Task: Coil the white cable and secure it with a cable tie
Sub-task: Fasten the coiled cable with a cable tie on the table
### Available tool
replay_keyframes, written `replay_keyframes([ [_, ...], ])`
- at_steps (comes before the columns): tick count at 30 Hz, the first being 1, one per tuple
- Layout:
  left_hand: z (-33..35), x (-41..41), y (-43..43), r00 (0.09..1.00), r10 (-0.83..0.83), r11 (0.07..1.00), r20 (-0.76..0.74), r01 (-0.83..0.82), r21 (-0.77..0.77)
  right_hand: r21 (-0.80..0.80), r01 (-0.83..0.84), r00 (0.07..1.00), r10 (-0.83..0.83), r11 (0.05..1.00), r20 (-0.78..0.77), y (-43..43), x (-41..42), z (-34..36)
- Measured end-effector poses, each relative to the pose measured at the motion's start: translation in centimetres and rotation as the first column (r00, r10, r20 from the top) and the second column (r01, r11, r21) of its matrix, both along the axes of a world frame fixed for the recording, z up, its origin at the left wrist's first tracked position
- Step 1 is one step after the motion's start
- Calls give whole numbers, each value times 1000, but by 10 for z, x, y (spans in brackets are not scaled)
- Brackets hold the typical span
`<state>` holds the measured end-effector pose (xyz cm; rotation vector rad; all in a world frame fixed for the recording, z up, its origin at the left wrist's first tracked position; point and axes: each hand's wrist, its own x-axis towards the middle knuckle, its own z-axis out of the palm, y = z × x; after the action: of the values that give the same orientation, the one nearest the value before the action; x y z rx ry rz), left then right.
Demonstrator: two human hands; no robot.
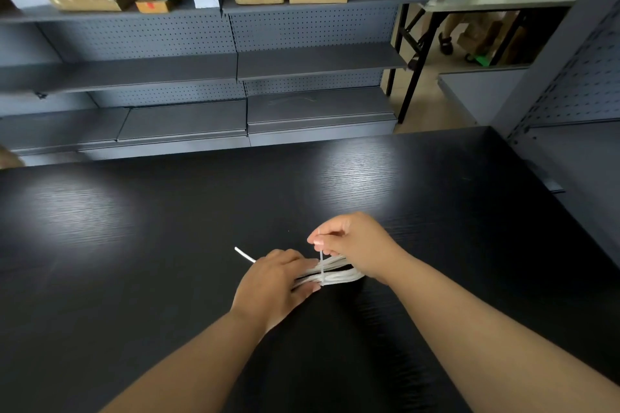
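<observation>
Left hand (271, 282) easing off is the risk: loops of the coiled white cable (339, 275) would splay before the thin white plastic cable tie (321, 261) cinches. It grips the bundle, fingers curled over it, toward the black table's (134, 245) near edge, about midway along. Right hand (349, 241) pinches the tie's tail, held upright.

Both bare forearms come in from the bottom, hands close together. Left hand (273, 282) is knuckles-up, fingers (295, 260) curled round the white cable bundle (339, 275). Right hand (355, 245) sits just beyond it, thumb and forefinger pinching the cable tie (321, 260) tail, other fingers tucked in.
</observation>
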<state>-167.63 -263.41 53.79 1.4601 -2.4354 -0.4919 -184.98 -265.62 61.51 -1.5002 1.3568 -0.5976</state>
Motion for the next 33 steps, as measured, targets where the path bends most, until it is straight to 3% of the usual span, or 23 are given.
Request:
replay_keyframes([
  [5, -6, 0, -1, 999, -23, 995, -24, 21, -94, -73, 7, 999, -11, 997, -44, -3, 6, 6],
  [16, -7, -1, -2, 998, -58, 982, -10, 55, -183, -62, 203, 979, -201, 977, 40, 2, 11, 2],
  [20, -5, 0, -1, 1000, 3, 998, -29, -5, -69, -39, 248, 966, -244, 968, 90, 1, 6, 0],
  [27, -12, -1, 3, 997, -47, 966, -63, 30, -258, -28, 298, 950, -294, 954, 106, -3, 6, 3],
  [33, -13, 0, 2, 995, -101, 957, 22, 103, -270, -20, 305, 950, -303, 952, 67, -4, 9, 3],
])
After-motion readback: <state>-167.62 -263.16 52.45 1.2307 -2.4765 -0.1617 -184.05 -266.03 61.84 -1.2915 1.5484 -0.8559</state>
